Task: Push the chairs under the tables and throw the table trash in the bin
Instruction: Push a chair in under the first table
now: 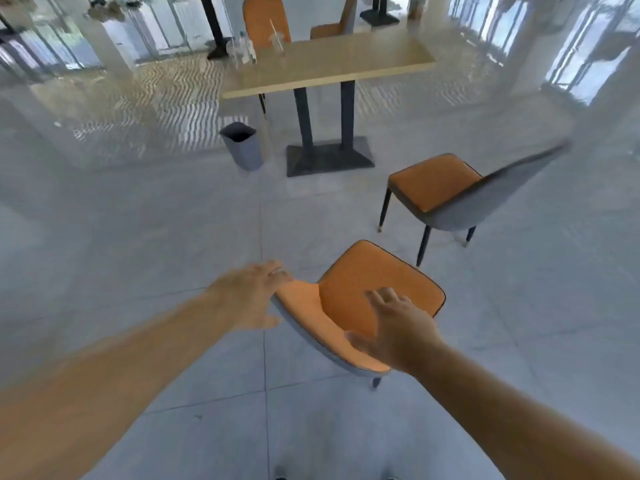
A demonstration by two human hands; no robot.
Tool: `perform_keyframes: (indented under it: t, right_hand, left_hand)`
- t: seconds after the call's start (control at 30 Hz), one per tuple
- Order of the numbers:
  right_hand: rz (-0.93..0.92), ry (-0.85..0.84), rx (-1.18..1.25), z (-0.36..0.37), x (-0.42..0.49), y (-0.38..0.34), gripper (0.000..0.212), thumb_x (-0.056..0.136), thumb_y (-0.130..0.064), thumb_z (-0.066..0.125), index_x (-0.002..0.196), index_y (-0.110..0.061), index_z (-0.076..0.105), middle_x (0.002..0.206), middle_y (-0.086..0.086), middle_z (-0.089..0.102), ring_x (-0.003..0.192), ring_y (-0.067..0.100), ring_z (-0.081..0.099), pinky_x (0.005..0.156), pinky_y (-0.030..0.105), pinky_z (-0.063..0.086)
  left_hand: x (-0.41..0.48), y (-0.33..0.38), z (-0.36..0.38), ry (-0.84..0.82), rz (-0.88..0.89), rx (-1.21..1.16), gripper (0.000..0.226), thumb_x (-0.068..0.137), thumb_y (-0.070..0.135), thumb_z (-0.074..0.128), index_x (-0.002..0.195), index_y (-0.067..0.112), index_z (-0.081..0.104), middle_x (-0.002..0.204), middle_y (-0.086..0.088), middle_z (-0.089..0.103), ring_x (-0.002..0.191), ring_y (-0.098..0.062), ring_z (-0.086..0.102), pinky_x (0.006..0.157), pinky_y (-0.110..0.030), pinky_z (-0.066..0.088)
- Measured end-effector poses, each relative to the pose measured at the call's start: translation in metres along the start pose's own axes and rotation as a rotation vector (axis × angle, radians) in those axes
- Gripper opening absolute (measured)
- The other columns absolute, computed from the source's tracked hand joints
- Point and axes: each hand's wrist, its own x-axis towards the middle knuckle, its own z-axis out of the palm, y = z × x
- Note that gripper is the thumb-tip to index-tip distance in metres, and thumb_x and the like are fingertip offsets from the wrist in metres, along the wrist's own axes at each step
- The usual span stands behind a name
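- Hands at the backrest of the near chair [377, 289]: left hand [252, 296] at the left end of the top edge, fingers spread, seemingly touching but not curled round it; right hand [398, 334] at the right end, fingers splayed over the orange face. Neither hand is clamped on anything yet; blur makes exact contact hard to call.
- Near chair stands on open floor, well apart from the table [332, 64], seat facing roughly toward it but angled off to the right.
- Second chair [440, 192] sits between the near chair and the table's right end, also pulled out, with its backrest blurred.
- Two more chairs show at the table's far side; whether they are fully tucked in I cannot tell.
- Trash on the tabletop's left end: clear cup with straw [277, 39] and what looks like a bottle [247, 50]. Bin [242, 145] stands on the floor just beside the table base, left side.
- Step in hand, as I judge it: get a firm hold on the backrest, then push.
- Do it well: wrap both hands over the top edge, thumbs behind, evenly spaced so the chair doesn't yaw.
- Square the chair to the table's long edge first, then push straight.
- Aim left of the second chair, clear of the bin and the twin posts of the base.
- Tile looks smooth; expect an easy slide, so keep the push low and steady to avoid tipping.
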Motion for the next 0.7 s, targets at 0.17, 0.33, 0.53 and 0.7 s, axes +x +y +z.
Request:
perform_keyframes:
  t: [0.17,0.33,0.53,0.7]
  right_hand:
    - [0.114,-0.124,0.014,0.077,0.011,-0.028,0.102,0.071,-0.098,0.034,0.152,-0.036,0.026,0.143,-0.004,0.048,0.114,0.026,0.057,0.079,0.04,0.054]
    - [0.155,-0.184,-0.034,0.113,0.015,-0.046,0.067,0.088,-0.073,0.051,0.142,-0.036,0.035,0.117,-0.006,0.055,0.094,0.022,0.057,0.074,0.037,0.053]
    - [0.138,-0.195,-0.087,0.111,0.024,-0.046,0.044,0.101,-0.049,0.049,0.141,-0.033,0.04,0.112,-0.003,0.056,0.087,0.024,0.059,0.069,0.039,0.053]
    - [0.105,-0.203,-0.125,0.108,0.03,-0.034,0.047,0.102,-0.048,0.049,0.146,-0.037,0.038,0.117,-0.004,0.057,0.094,0.025,0.06,0.071,0.04,0.055]
  left_hand:
    - [0.048,-0.047,0.056,-0.114,0.061,0.102,0.093,0.079,0.06,0.074,0.156,0.037,0.027,0.168,0.005,0.017,0.143,-0.024,0.034,0.108,-0.046,0.043]
    - [0.079,-0.075,0.091,-0.094,0.146,0.081,0.079,0.085,0.055,0.072,0.153,0.037,0.037,0.157,0.005,0.035,0.135,-0.024,0.037,0.101,-0.045,0.047]
    - [0.105,-0.087,0.094,-0.046,0.336,0.086,0.031,0.091,0.046,0.065,0.118,0.031,0.062,0.113,0.007,0.062,0.11,-0.02,0.053,0.083,-0.042,0.053]
    - [0.106,-0.091,0.102,-0.003,0.393,0.179,0.023,0.093,0.05,0.056,0.107,0.032,0.059,0.104,0.01,0.064,0.097,-0.016,0.054,0.07,-0.03,0.041]
